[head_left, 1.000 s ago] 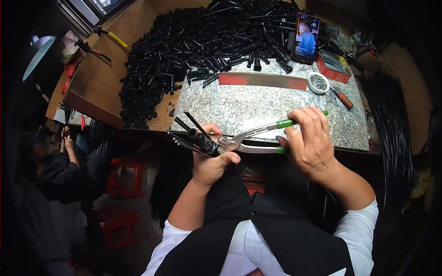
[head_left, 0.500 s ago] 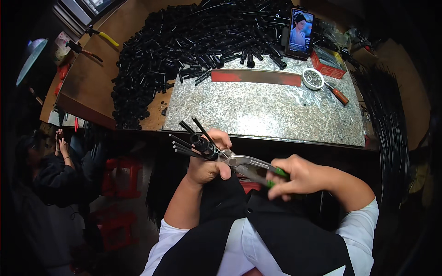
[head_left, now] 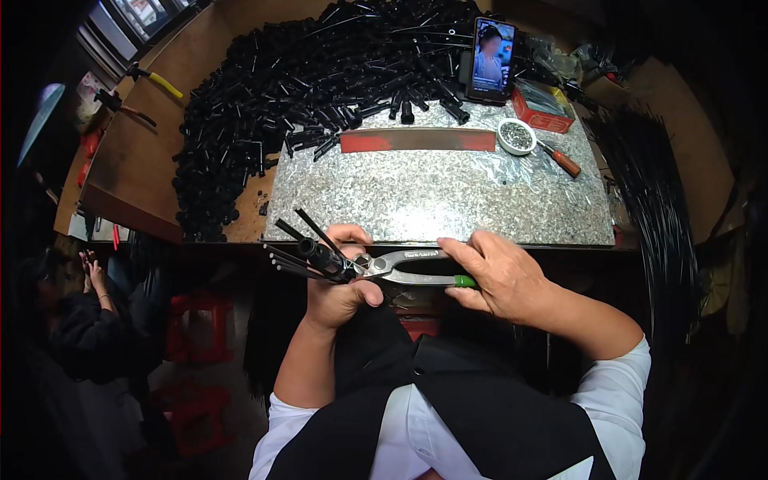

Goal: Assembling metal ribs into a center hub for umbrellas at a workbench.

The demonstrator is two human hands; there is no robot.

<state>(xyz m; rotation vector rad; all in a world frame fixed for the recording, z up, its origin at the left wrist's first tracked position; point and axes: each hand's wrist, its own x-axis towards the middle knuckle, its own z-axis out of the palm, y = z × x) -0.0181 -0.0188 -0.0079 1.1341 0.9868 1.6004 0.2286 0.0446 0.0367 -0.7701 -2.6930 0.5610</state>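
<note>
While the left hand (head_left: pixel 336 298) holds the black bundle (head_left: pixel 318 254): the right hand (head_left: pixel 504 276) holds the steel pincers (head_left: pixel 386 266) by their handles.
Left fingers: curled around the bundle's far side, thumb pressed along the near side, so the hand is clamped on it.
Right fingers: laid over the upper handle, with the thumb beneath the lower one, closed about the pincers; the handles themselves stand apart.
Black bundle: just in front of the worktop's near edge, above the lap, its thick tube and thin rods pointing up and to the left.
Pincer head: at the bundle's right end, where thin bright wire shows; whether it bites the wire I cannot tell.
Worktop (head_left: pixel 408 192): speckled grey stone, bearing a red-and-brown strip (head_left: pixel 418 141) near its far side.
White bowl (head_left: pixel 518 152): just right of the strip, filled with small metal bits; beside it lies a tool with an orange handle (head_left: pixel 566 165).
Phone (head_left: pixel 490 60): propped upright, lit, left of a red box (head_left: pixel 548 122).
Pile of black parts (head_left: pixel 272 104): heaped along the far and left sides.
Long black rods (head_left: pixel 656 212): hanging in a dense sheaf at the right.
Yellow-handled tool (head_left: pixel 166 83): on the wooden wall at the left.
</note>
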